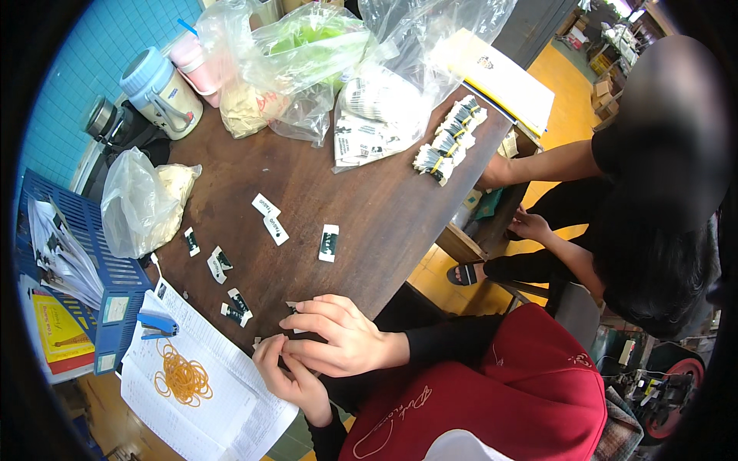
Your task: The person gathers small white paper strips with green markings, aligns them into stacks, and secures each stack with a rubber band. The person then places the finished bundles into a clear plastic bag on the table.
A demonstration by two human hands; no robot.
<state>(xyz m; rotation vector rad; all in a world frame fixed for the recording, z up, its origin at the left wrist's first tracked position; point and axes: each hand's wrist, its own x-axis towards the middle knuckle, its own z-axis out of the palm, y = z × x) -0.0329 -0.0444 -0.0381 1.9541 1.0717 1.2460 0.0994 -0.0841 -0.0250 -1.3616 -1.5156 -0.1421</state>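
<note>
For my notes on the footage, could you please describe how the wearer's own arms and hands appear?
Both hands are bare: no gloves, and no rings or watch that I can make out. The left hand and the right hand emerge from long, close-fitting black sleeves reaching to the wrists. Below them lies red fabric with thin white line markings, seemingly clothing on the lap.

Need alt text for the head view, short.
A person's two hands, left hand and right hand, meet at the near edge of a dark wooden table, pinching something too small to identify. Small tags lie scattered ahead, orange rubber bands sit on a paper sheet to the left, and plastic bags stand behind.
</note>
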